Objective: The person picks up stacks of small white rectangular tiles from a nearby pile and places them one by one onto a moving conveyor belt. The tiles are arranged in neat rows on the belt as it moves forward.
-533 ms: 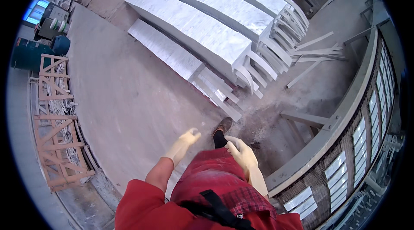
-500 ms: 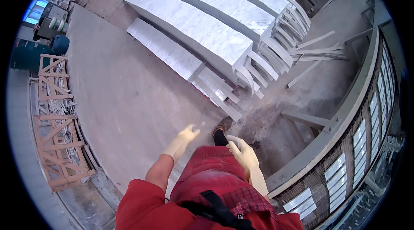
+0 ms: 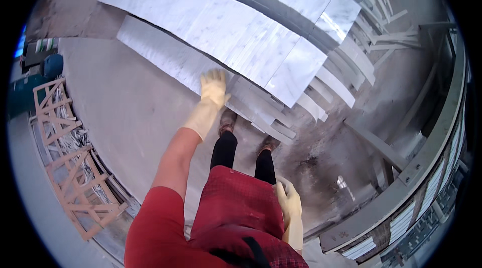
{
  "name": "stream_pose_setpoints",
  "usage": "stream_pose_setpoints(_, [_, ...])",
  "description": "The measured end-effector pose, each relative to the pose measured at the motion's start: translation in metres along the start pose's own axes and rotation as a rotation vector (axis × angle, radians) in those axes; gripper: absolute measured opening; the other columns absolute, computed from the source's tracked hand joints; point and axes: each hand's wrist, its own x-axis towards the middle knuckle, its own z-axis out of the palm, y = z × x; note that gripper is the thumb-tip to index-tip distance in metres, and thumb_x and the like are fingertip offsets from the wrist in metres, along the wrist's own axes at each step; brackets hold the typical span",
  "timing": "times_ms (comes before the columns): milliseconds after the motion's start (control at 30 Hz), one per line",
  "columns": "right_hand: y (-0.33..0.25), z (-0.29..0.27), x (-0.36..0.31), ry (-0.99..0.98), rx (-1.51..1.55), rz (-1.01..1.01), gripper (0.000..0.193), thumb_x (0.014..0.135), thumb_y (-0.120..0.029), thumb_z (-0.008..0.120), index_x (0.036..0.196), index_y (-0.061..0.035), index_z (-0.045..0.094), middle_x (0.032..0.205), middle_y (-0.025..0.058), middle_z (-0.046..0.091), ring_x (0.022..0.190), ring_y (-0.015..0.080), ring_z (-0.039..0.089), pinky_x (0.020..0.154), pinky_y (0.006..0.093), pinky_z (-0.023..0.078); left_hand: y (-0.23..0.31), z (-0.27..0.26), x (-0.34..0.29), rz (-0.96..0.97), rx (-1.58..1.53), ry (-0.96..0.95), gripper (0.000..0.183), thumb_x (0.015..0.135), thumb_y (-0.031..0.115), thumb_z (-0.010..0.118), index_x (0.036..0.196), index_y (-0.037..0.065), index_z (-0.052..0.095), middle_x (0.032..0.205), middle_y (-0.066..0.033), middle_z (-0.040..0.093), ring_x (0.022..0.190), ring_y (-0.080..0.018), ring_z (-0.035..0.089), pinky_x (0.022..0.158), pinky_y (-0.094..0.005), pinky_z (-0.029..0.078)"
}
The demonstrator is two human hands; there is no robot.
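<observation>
My left hand (image 3: 214, 87), in a cream rubber glove, reaches forward with fingers extended and slightly apart. It is over the near edge of a low stack of white stone tiles (image 3: 165, 57); whether it touches cannot be told. Beyond stands a taller row of grey-veined white stone tiles (image 3: 216, 17), packed on edge. Short loose stone strips (image 3: 256, 102) lie at the low stack's right end. My right hand (image 3: 289, 202), gloved alike, hangs beside my red apron (image 3: 238, 202), its fingers loosely bent and holding nothing visible.
Curved pale strips (image 3: 329, 84) lean at the right end of the rows. A metal frame with a brace (image 3: 376, 142) stands to the right. Wooden crates (image 3: 85, 187) with thin strips line the left, near a dark green barrel (image 3: 22, 94). Wet dirt (image 3: 316, 167) covers the floor at right.
I have stepped nearer to the stone rows, and both feet now show. My left hand has reached forward to the low stack. The right hand has dropped to my side.
</observation>
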Motion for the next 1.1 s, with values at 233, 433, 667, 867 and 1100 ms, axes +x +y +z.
stream_pose_setpoints(233, [-0.015, 0.064, 0.043, -0.073, 0.087, 0.128, 0.043, 0.111, -0.027, 0.062, 0.151, -0.0099, 0.065, 0.12, 0.0101, 0.078, 0.109, 0.0143, 0.072, 0.099, 0.03, 0.054, -0.011, 0.041, 0.102, 0.193, -0.082, -0.114, 0.079, 0.098, 0.036, 0.068, 0.169, 0.014, 0.039, 0.177, -0.0118, 0.034, 0.165, -0.0339, 0.025, 0.133, -0.0614, 0.014])
stream_pose_setpoints(433, [-0.031, 0.11, 0.063, -0.214, 0.058, 0.104, 0.043, 0.112, -0.025, 0.058, 0.151, -0.006, 0.063, 0.119, 0.0106, 0.077, 0.106, 0.0159, 0.071, 0.099, 0.0316, 0.056, 0.01, 0.065, 0.098, 0.276, -0.092, -0.218, 0.068, 0.1, 0.019, 0.057, 0.167, 0.015, 0.044, 0.173, -0.0137, 0.042, 0.164, -0.0363, 0.027, 0.132, -0.0623, 0.014])
stream_pose_setpoints(667, [-0.079, 0.106, 0.066, -0.169, -0.045, 0.119, 0.041, 0.112, -0.024, 0.058, 0.149, -0.0067, 0.065, 0.116, 0.0109, 0.079, 0.102, 0.0156, 0.072, 0.097, 0.0315, 0.056, 0.016, 0.072, 0.088, 0.181, -0.451, -0.234, 0.076, 0.091, 0.017, 0.072, 0.163, 0.008, 0.048, 0.172, -0.0179, 0.04, 0.159, -0.0414, 0.035, 0.129, -0.0632, 0.024])
stream_pose_setpoints(867, [-0.104, 0.1, 0.07, -0.143, 0.0, 0.188, 0.045, 0.111, -0.026, 0.06, 0.151, -0.0057, 0.063, 0.117, 0.0114, 0.078, 0.108, 0.0163, 0.071, 0.102, 0.0313, 0.053, 0.001, 0.055, 0.062, 0.006, -0.506, 0.126, 0.104, 0.076, 0.027, 0.091, 0.164, 0.006, 0.04, 0.16, -0.0188, 0.048, 0.149, -0.0388, 0.046, 0.123, -0.0571, 0.036])
stream_pose_setpoints(1100, [-0.108, 0.106, 0.072, -0.181, 0.025, 0.211, 0.046, 0.111, -0.026, 0.061, 0.151, -0.005, 0.062, 0.118, 0.0117, 0.077, 0.108, 0.0161, 0.07, 0.102, 0.0318, 0.053, 0.009, 0.026, 0.062, -0.232, -0.416, -0.148, 0.118, 0.072, 0.031, 0.096, 0.168, 0.008, 0.031, 0.156, -0.0172, 0.051, 0.144, -0.0364, 0.051, 0.118, -0.0538, 0.041])
